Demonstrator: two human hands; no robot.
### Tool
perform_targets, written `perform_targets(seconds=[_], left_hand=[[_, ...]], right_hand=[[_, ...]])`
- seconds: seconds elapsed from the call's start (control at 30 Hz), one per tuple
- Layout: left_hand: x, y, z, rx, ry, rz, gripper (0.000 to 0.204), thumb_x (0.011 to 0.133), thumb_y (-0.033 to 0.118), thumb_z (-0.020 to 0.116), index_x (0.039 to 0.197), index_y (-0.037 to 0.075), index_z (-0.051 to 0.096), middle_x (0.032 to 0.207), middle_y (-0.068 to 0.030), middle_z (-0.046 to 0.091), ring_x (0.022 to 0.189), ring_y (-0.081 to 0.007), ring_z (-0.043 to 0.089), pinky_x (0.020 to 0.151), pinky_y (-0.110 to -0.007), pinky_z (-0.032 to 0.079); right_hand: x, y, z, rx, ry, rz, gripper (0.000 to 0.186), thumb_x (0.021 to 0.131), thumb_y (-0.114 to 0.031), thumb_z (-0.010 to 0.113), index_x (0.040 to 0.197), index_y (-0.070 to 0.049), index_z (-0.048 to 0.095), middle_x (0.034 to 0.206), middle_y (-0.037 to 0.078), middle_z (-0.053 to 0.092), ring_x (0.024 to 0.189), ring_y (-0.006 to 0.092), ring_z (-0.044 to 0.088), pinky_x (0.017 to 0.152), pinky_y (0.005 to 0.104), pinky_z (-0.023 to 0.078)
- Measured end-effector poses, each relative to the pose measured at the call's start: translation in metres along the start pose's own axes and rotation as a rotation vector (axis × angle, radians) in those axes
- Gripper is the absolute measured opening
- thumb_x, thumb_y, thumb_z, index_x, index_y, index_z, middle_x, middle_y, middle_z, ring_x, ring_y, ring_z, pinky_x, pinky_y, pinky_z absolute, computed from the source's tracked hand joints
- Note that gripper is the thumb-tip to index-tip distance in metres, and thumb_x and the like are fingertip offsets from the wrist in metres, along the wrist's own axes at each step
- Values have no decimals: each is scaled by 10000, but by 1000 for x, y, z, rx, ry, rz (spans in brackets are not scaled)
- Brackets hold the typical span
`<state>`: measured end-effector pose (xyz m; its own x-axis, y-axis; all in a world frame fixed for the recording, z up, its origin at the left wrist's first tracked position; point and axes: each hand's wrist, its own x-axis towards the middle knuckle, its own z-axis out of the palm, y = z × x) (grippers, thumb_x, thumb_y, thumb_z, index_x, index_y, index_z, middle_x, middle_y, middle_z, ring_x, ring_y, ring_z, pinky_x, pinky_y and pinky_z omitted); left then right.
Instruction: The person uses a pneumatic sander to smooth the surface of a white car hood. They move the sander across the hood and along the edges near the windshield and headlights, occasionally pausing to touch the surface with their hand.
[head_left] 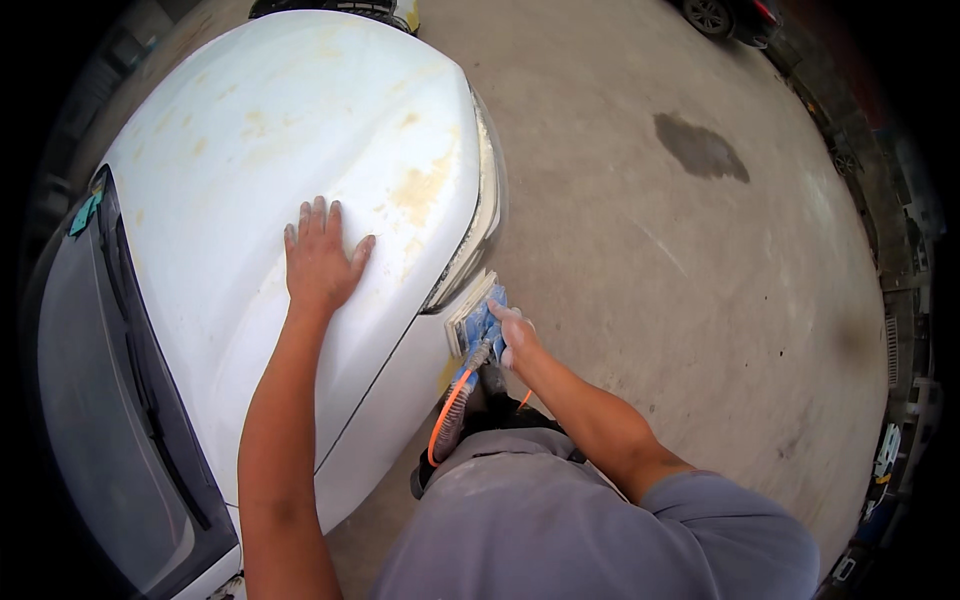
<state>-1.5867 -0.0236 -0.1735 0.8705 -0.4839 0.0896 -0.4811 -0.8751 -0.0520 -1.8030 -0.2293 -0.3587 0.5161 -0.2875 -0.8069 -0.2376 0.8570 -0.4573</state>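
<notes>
We have the hood [290,130] at ten o'clock, likely stiff; off its five o'clock corner, the blue sander [477,322], probably weighty, best held by its body. Our right hand [513,333] grips it; our left hand [324,264] rests on the hood, fingers wide.

The left hand [325,262] lies spread on a car's white hood [300,120]. The right hand [514,334] grips a blue sander [477,326] at the fender [395,375], near the headlight [474,232]. An orange hose [438,428] curves below.
</notes>
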Motion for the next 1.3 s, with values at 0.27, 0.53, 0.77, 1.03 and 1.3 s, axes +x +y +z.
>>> perform_targets(seconds=[0.27, 0.53, 0.77, 1.03, 1.3], left_hand=[[4, -3, -2, -6, 19, 6, 765, 1002, 563, 552, 1542, 32, 446, 1642, -193, 373, 1547, -362, 294, 1250, -563, 216], [5, 4, -6, 12, 18, 11, 758, 1004, 567, 547, 1534, 32, 458, 1637, -195, 382, 1542, -366, 304, 1245, -569, 221], [13, 14, -5, -13, 9, 1, 747, 1003, 548, 561, 1539, 38, 454, 1638, -196, 382, 1544, -365, 302, 1248, -568, 214], [13, 20, 9, 18, 2, -10, 753, 1006, 555, 549, 1551, 46, 443, 1655, -176, 361, 1555, -347, 283, 1254, -555, 213], [13, 33, 16, 19, 27, 15, 739, 1012, 541, 554, 1548, 44, 444, 1646, -187, 375, 1550, -358, 292, 1252, -560, 212]], right_hand=[[10, -5, -1, -94, 59, -121, 334, 977, -231, 726, 1153, 24, 604, 1085, 94, 658, 1001, 221, 676, 843, 399, 583], [29, -15, -15, -26, -40, -48, 443, 985, -290, 715, 1259, 43, 614, 1229, 132, 667, 1051, 234, 666, 924, 383, 541], [30, -41, -3, -52, 22, -116, 301, 999, -243, 695, 1140, 14, 623, 1105, 110, 680, 963, 223, 694, 804, 413, 601], [65, -29, -25, -75, 41, -162, 305, 996, -236, 700, 1132, 19, 604, 1063, 108, 675, 917, 229, 707, 762, 423, 620], [51, -35, -34, -120, 90, -136, 317, 994, -245, 710, 1131, 18, 598, 1054, 99, 664, 904, 216, 679, 805, 370, 572]])
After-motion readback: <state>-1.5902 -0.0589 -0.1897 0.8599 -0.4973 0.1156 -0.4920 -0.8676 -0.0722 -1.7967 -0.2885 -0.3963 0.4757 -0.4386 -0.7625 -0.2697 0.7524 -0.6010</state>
